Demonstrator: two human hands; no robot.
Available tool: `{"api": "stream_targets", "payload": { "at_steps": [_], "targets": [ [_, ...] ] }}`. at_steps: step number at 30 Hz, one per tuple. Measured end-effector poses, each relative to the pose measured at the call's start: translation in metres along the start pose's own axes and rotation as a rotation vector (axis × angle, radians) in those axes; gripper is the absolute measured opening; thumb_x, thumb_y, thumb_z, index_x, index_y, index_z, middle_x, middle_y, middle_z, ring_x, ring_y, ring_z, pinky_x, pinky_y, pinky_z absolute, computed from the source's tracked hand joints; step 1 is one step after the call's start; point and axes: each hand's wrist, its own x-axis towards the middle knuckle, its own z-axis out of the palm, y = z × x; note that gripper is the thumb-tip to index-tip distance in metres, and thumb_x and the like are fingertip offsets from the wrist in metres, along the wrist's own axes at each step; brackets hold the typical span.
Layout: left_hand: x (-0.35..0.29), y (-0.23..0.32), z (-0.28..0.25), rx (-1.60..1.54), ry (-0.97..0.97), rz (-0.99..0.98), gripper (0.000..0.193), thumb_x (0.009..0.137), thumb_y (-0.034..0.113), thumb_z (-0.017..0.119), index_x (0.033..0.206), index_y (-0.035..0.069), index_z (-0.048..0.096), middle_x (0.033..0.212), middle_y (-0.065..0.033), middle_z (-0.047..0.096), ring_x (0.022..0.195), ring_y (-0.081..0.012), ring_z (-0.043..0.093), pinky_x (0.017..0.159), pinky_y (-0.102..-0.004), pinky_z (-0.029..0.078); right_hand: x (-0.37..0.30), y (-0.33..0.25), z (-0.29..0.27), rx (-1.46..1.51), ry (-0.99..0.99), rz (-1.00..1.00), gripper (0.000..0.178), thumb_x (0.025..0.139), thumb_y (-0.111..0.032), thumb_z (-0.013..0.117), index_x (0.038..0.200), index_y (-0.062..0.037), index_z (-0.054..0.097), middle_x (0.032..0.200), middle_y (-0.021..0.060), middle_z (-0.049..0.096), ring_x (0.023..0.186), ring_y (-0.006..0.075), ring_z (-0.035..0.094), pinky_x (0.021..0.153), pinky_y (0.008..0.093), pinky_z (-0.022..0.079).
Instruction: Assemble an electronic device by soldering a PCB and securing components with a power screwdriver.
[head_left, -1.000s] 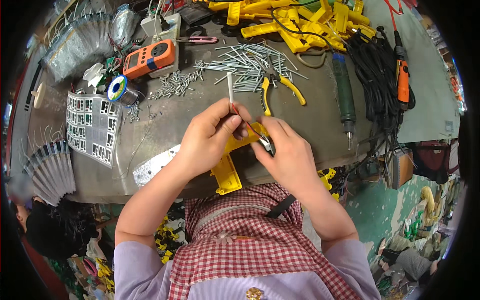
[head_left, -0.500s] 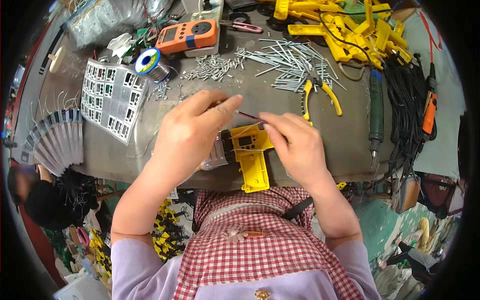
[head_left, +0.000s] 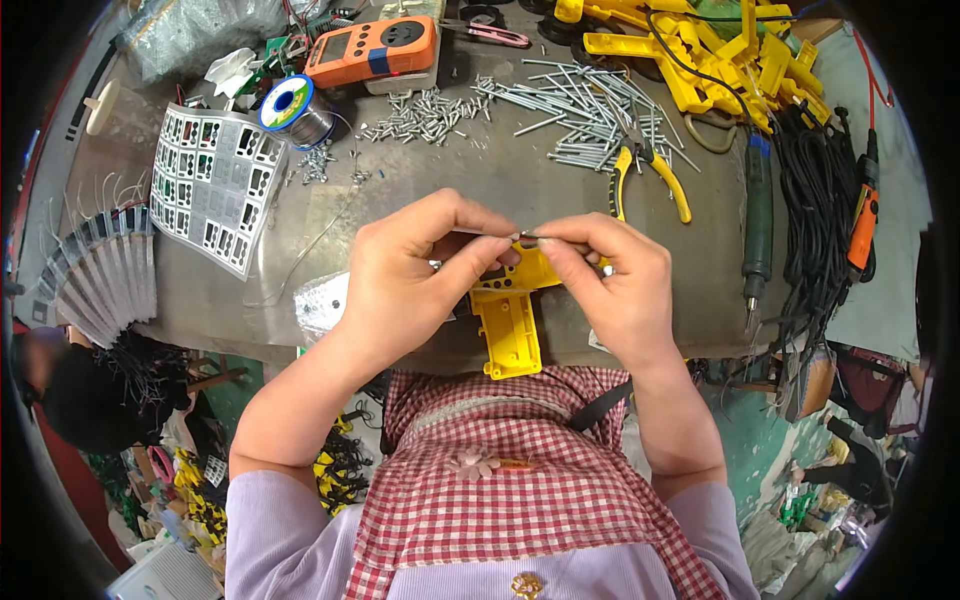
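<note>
Both hands meet above a yellow plastic housing [head_left: 512,335] lying near the table's front edge. My left hand [head_left: 415,265] is closed in a pinch on a thin dark wire [head_left: 527,234]. My right hand [head_left: 618,280] pinches the same wire from the other side, its fingertips almost touching the left ones. Most of the wire is hidden by the fingers. Under the left hand, the housing's upper part with its dark window is partly covered. Clear plastic wrap [head_left: 322,303] lies beside my left wrist.
Yellow-handled pliers [head_left: 620,185], long screws [head_left: 590,110] and short screws [head_left: 425,115] lie beyond my hands. At left are a solder spool [head_left: 297,112], a label sheet [head_left: 200,215] and an orange meter [head_left: 370,52]. A green electric screwdriver [head_left: 757,220] and black cables [head_left: 815,210] lie right.
My hands have come together at the fingertips, closing the gap where a red and black wire stretched between them. The left hand has moved right and turned.
</note>
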Motion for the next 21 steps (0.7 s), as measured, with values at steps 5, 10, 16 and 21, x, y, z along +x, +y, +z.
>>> {"api": "stream_targets", "payload": {
  "at_steps": [5, 10, 16, 21],
  "targets": [
    [0.002, -0.014, 0.012, 0.032, 0.049, 0.092, 0.013, 0.085, 0.0, 0.064, 0.099, 0.0, 0.063, 0.083, -0.0101, 0.067, 0.077, -0.0148, 0.068, 0.067, -0.0254, 0.054, -0.002, -0.003, -0.001, 0.005, 0.052, 0.01, 0.01, 0.082, -0.007, 0.068, 0.091, -0.0027, 0.067, 0.077, 0.0101, 0.065, 0.063, 0.0169, 0.063, 0.056, 0.0261, 0.048],
    [-0.001, -0.014, 0.015, 0.04, 0.004, 0.074, 0.023, 0.085, 0.001, 0.064, 0.106, 0.0, 0.055, 0.088, -0.0109, 0.065, 0.076, -0.0169, 0.067, 0.066, -0.0271, 0.053, -0.005, -0.005, 0.002, 0.006, 0.063, 0.081, 0.008, 0.082, -0.008, 0.068, 0.087, -0.0042, 0.063, 0.068, 0.0095, 0.062, 0.056, 0.0184, 0.062, 0.053, 0.0287, 0.047],
    [0.0, -0.008, 0.0, 0.617, 0.119, 0.297, 0.043, 0.069, 0.009, 0.077, 0.106, 0.004, 0.056, 0.096, -0.0094, 0.057, 0.088, -0.0239, 0.056, 0.076, -0.0379, 0.045, -0.003, -0.013, -0.024, -0.316, 0.117, 0.117, 0.006, 0.086, -0.003, 0.062, 0.092, -0.0008, 0.063, 0.069, 0.0089, 0.063, 0.059, 0.0072, 0.056, 0.054, 0.0241, 0.043],
    [-0.021, -0.012, 0.004, 0.979, -0.053, 0.449, 0.029, 0.06, 0.003, 0.075, 0.087, 0.009, 0.065, 0.09, -0.0051, 0.056, 0.085, -0.027, 0.052, 0.073, -0.0375, 0.043, 0.002, -0.007, -0.032, -0.512, -0.152, -0.037, 0.008, 0.083, -0.004, 0.062, 0.091, -0.0033, 0.062, 0.076, 0.0119, 0.058, 0.061, 0.0238, 0.058, 0.056, 0.032, 0.044]
  ]
}}
